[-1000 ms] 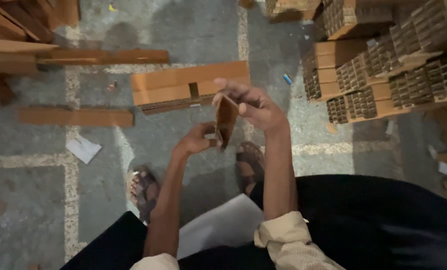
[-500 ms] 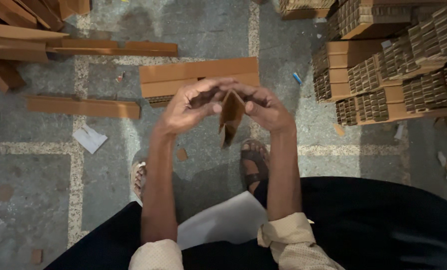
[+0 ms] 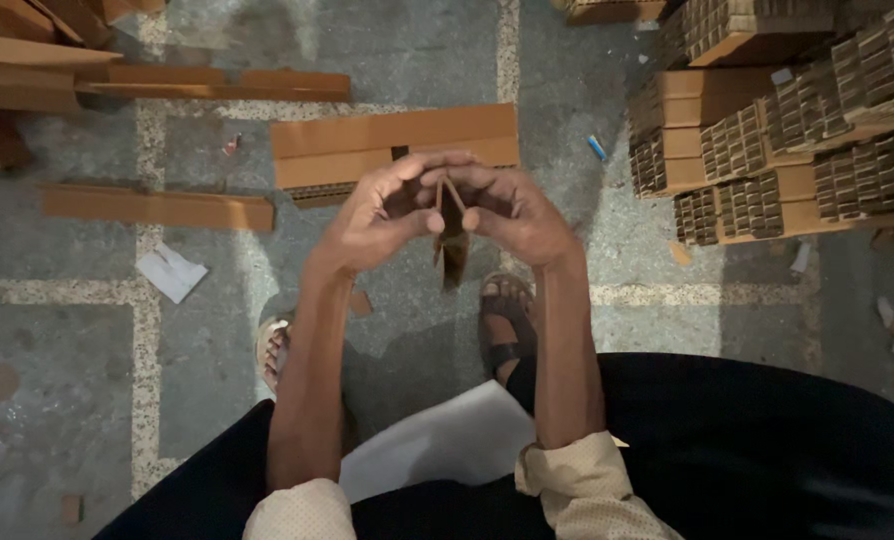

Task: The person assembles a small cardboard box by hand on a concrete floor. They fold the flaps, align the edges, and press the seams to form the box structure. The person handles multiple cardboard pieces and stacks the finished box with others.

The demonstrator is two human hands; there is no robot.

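Your left hand (image 3: 382, 215) and right hand (image 3: 512, 210) meet in front of you, above the floor, with a small folded cardboard piece (image 3: 452, 235) between them. Both grips are pressed together on it: the fingertips of each hand pinch its upper edges, and the thumbs close in from below. The piece stands roughly upright, its two top edges slightly parted in a narrow V, and its lower end hangs free beneath your hands.

Directly beyond your hands, a flat cardboard sheet (image 3: 397, 145) lies on the tiled floor (image 3: 57, 330), its near edge just past your knuckles. A long cardboard strip (image 3: 157, 208) lies to the left of it, well apart from your left hand, and a second strip (image 3: 217, 85) lies farther back. A scrap of white paper (image 3: 170, 272) rests on the floor near the strip's right end.

To the right, stacks of corrugated cardboard blocks (image 3: 777, 150) fill that side; their nearest edge stands near your right forearm, leaving a narrow lane of floor. A small blue object (image 3: 596, 148) lies in that lane.

Below your hands, your sandalled feet (image 3: 502, 325) rest on the floor, and a white sheet (image 3: 437, 440) lies across your lap. Open floor remains to the lower left.
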